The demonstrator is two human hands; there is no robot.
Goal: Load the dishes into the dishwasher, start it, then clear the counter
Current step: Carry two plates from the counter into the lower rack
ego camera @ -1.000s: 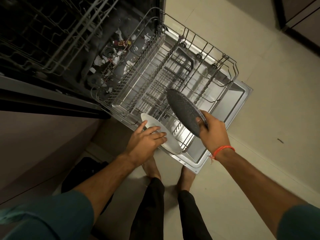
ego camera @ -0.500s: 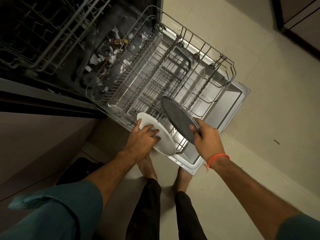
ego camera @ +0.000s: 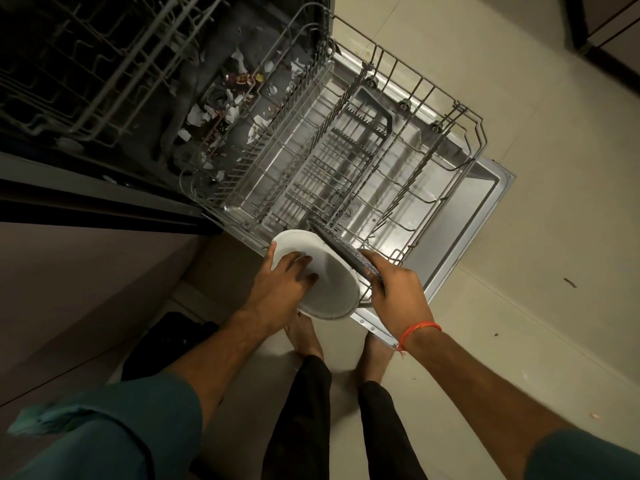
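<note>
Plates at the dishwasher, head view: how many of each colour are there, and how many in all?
White plate: 1, under the left hand
Dark speckled plate: 1, held by the right hand
Total: 2 plates, both at the near edge of the lower rack

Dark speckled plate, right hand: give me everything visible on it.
The dark speckled plate looks round and grey-black with fine pale flecks, possibly stone-look ceramic. It is seen nearly edge-on, tilted steeply, at the near corner of the pulled-out lower rack. The right hand grips its near rim. It lies right beside the white plate under the left hand; contact between the plates cannot be confirmed, nor whether it sits between tines.
</note>
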